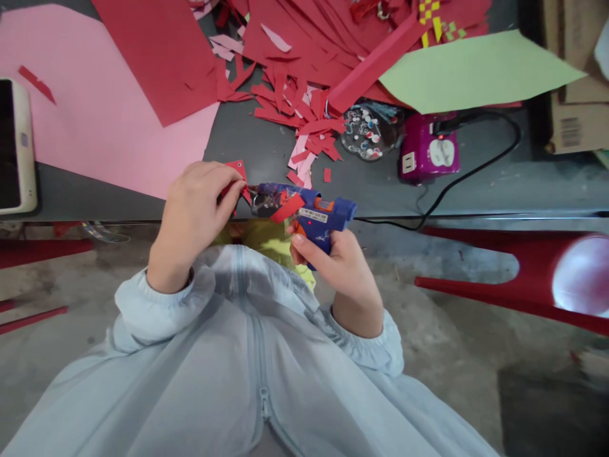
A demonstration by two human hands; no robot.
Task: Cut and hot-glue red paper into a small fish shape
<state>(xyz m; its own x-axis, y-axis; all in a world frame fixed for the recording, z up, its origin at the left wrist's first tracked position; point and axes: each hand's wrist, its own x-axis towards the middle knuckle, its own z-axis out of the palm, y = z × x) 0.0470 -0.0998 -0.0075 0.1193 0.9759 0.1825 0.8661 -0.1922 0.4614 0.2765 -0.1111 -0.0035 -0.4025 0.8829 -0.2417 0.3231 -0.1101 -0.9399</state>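
Note:
My right hand (333, 257) is wrapped round the handle of a blue glue gun (323, 216), whose nozzle points left. A strip of red paper lies across the gun's front part. With thumb and fingertips pressed together, my left hand (200, 203) pinches a small red paper piece (239, 170) at the table's front edge. The gun's tip is right beside that piece, close to my left fingertips; whether they touch I cannot tell. A black cable runs from the back of the gun to a purple power adapter (428, 152).
Red and pink scraps (304, 120) lie beyond the gun, beside a clear dish of small beads (368, 130). Pink paper (109, 114), red paper (162, 51) and a phone (18, 146) are at left. Green paper (476, 73) and cardboard boxes (578, 120) stand right. Red stools flank the table's front.

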